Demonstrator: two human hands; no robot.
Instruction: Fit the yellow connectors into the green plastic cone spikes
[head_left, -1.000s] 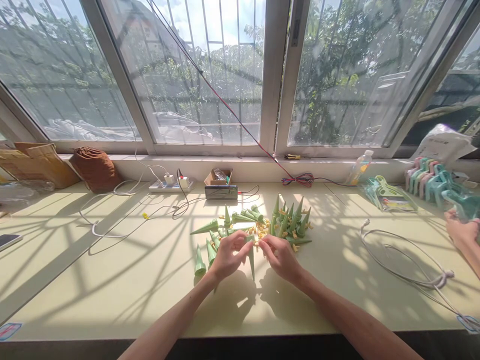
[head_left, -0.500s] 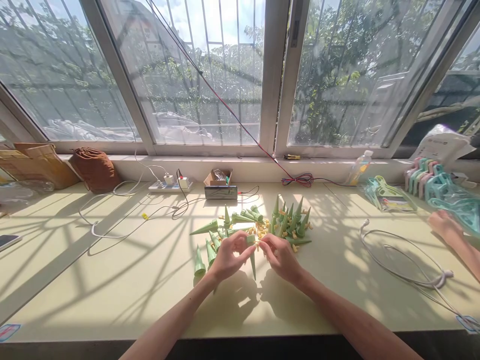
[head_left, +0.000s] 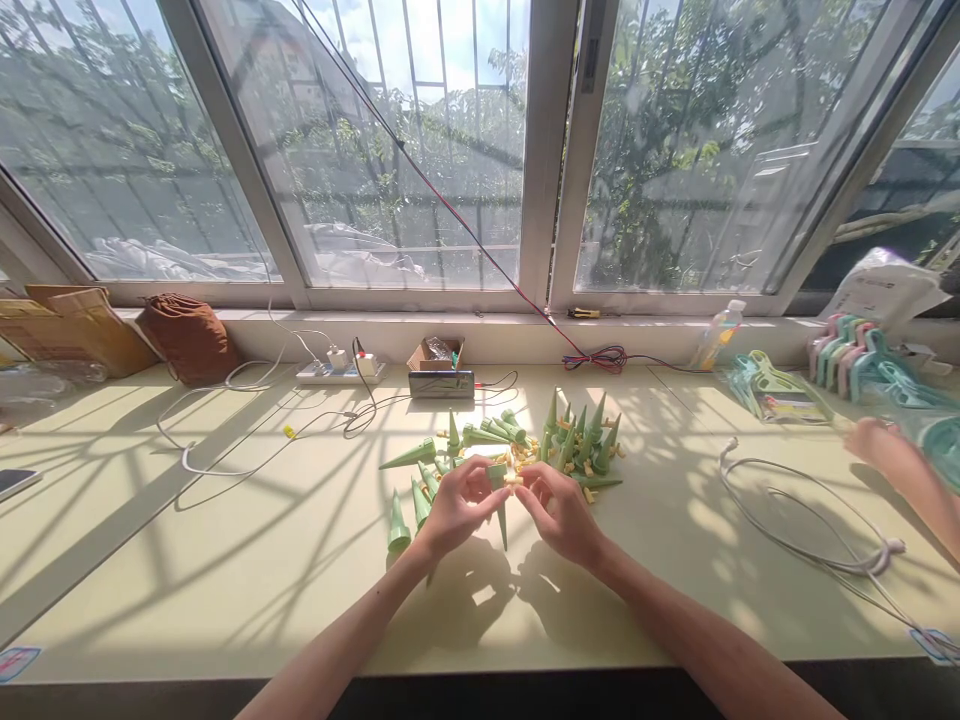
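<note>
Near the middle of the table, my left hand (head_left: 459, 508) is closed around the wide top of a green plastic watering spike (head_left: 503, 525), whose point hangs downward. My right hand (head_left: 561, 508) pinches a small pale yellow valve piece (head_left: 513, 480) at the spike's side. Whether the valve piece is seated in the spike cannot be made out. Just beyond my hands lie loose green spikes (head_left: 420, 505) and several small yellow pieces. To the right of them stands a cluster of upright green spikes (head_left: 592, 435) with yellow pieces at their tops.
A phone (head_left: 441, 385) leans against a small cardboard box (head_left: 420, 355). A power strip (head_left: 315, 375) with white cables lies at the back left. At right are a coiled grey cable (head_left: 806, 520), clothes hangers (head_left: 862, 355), a bottle (head_left: 721, 335) and another person's hand (head_left: 885, 445).
The held spike has shifted slightly left, and the yellow piece between my fingertips shows more clearly. At far right, the other person's hand has moved a little, blurred, and a hanger there has shifted.
</note>
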